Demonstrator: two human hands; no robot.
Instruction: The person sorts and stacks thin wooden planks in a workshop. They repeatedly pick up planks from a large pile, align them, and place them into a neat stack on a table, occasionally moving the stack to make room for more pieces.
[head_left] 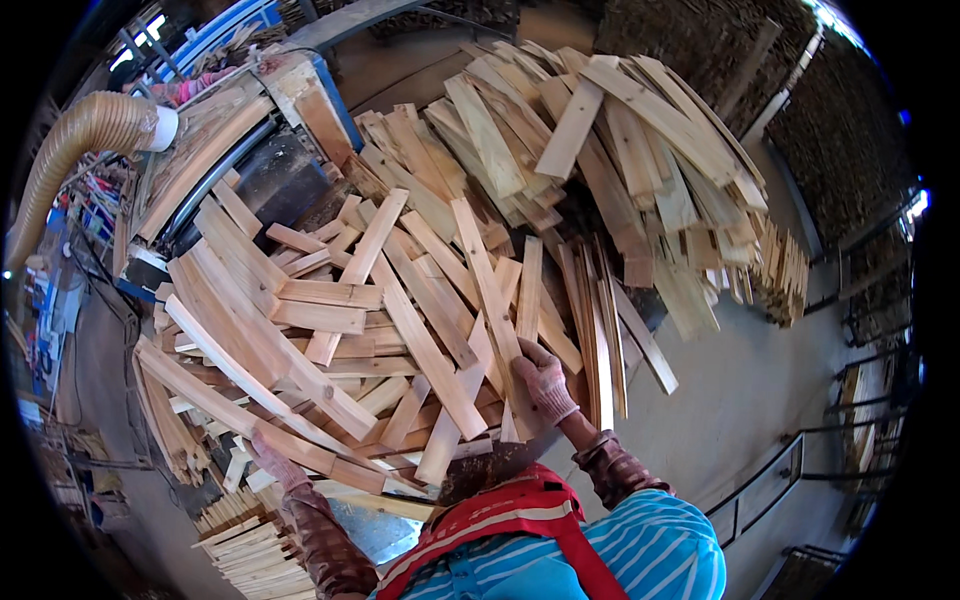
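Note:
Both of my hands wear pale pinkish work gloves. At the right of a loose pile of cut boards, my right hand (pixel 545 385) grips the near part of a long, narrow wooden board (pixel 487 285), which slants away over the pile. My left hand (pixel 277 462) is at the pile's near left, its fingers closed at the edge of a long wooden board (pixel 225 402). Another pale-edged board (pixel 235 360) lies just beyond that one. Short and long wooden pieces (pixel 325 305) lie crosswise between my hands.
A larger stack of boards (pixel 600 140) rises at the far right. A machine (pixel 270 165) with a ribbed hose (pixel 85 130) stands at the far left. Stacked strips (pixel 250 550) are at the near left. Metal rails (pixel 765 480) stand on the right over a grey floor (pixel 730 390).

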